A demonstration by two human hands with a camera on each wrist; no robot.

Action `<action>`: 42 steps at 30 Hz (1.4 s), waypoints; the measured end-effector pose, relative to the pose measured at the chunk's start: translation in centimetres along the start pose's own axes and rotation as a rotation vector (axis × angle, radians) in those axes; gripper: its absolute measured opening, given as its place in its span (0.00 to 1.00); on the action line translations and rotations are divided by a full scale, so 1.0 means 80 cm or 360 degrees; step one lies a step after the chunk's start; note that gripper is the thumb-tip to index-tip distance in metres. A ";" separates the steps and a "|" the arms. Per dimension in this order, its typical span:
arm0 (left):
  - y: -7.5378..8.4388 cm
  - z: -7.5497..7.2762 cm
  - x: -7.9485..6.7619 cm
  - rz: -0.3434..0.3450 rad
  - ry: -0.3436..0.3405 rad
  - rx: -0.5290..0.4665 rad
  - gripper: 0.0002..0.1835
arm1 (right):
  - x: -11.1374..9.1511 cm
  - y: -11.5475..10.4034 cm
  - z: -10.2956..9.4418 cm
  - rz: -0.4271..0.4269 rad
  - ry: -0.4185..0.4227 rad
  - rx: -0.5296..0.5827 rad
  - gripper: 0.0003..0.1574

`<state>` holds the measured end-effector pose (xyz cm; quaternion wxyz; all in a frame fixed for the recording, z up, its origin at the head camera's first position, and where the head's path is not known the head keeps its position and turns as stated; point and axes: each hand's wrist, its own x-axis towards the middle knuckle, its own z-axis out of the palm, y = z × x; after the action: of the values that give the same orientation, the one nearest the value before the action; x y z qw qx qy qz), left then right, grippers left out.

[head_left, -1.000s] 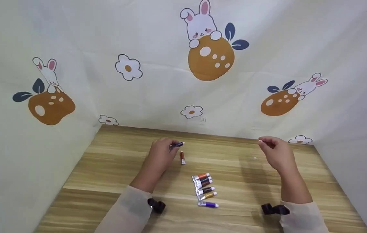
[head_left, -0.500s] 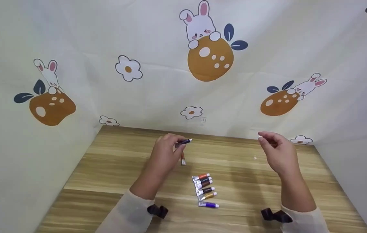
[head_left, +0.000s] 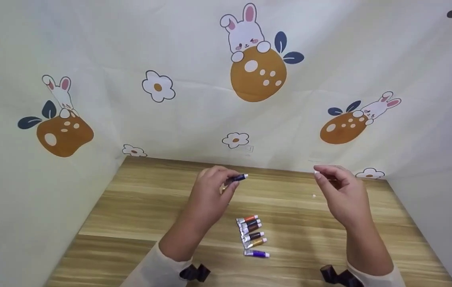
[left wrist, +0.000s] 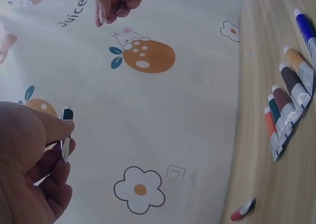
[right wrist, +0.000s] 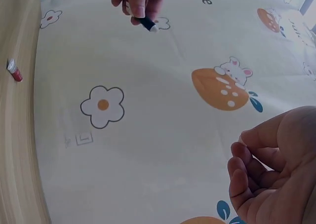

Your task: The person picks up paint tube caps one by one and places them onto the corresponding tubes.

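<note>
In the head view my left hand (head_left: 210,193) pinches a small dark paint tube (head_left: 240,177) between thumb and fingers, its white tip pointing right. The left wrist view shows the same tube (left wrist: 67,116) upright in that frame. My right hand (head_left: 343,197), raised to the right, pinches a tiny white piece (head_left: 316,172), perhaps a cap; fingertips mostly cover it. Another small white piece (head_left: 314,195) lies on the table near that hand. A red paint tube (left wrist: 243,210) lies on the table, almost wholly hidden by my left hand in the head view.
Several capped paint tubes lie in a slanting column mid-table, from an orange tube (head_left: 248,219) to a purple tube (head_left: 256,254) nearest me. The wood-grain table (head_left: 130,207) meets a printed cloth backdrop (head_left: 186,119) at its back and sides.
My left hand has moved right with the dark paint tube, now covering the red tube in the head view. The right hand has shifted only slightly, still pinching the white piece.
</note>
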<state>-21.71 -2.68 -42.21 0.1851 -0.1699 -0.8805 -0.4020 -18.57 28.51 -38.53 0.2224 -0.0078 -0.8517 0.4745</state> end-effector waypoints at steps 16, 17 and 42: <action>0.035 -0.013 -0.025 0.0326 0.0092 -0.0006 0.09 | -0.036 -0.036 0.005 -0.0294 -0.0039 0.0142 0.10; 0.036 -0.013 -0.026 0.0333 0.0091 -0.0008 0.09 | -0.037 -0.037 0.005 -0.0303 -0.0037 0.0144 0.11; 0.060 -0.024 -0.048 0.0561 0.0158 -0.0014 0.07 | -0.069 -0.051 0.007 -0.0804 -0.0119 0.0359 0.19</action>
<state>-15.80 -1.77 -39.73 0.2951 -0.3024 -0.8251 -0.3751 -13.03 24.59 -37.48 0.3016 0.2471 -0.7760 0.4958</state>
